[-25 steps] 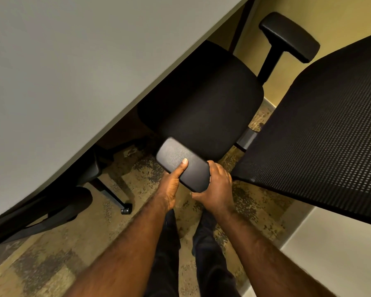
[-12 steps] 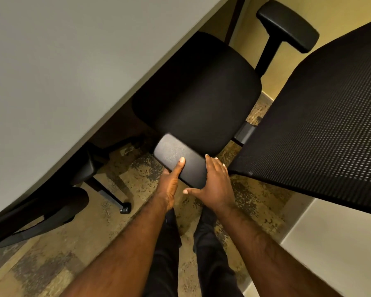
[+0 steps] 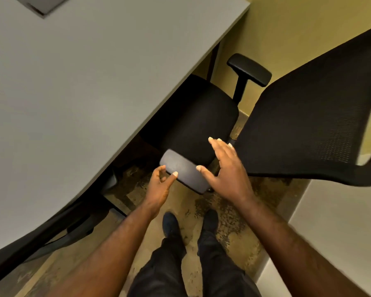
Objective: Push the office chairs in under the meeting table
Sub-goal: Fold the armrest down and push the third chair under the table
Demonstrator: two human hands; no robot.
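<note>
The grey meeting table [image 3: 77,86] fills the left. Tucked partly under its edge sits a black office chair [image 3: 199,125], its near armrest [image 3: 183,171] just outside the table. The left hand [image 3: 159,185], loosely curled, touches the armrest. The right hand [image 3: 225,168] hovers spread above it, holding nothing. Its mesh back [image 3: 313,127] stands right of the table.

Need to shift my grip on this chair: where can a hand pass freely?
Free: the carpet between the near armrest and the shoes, and the seat top between table edge and mesh back. Crowded: the gap where the right hand meets armrest and back; left hand by the table.
</note>
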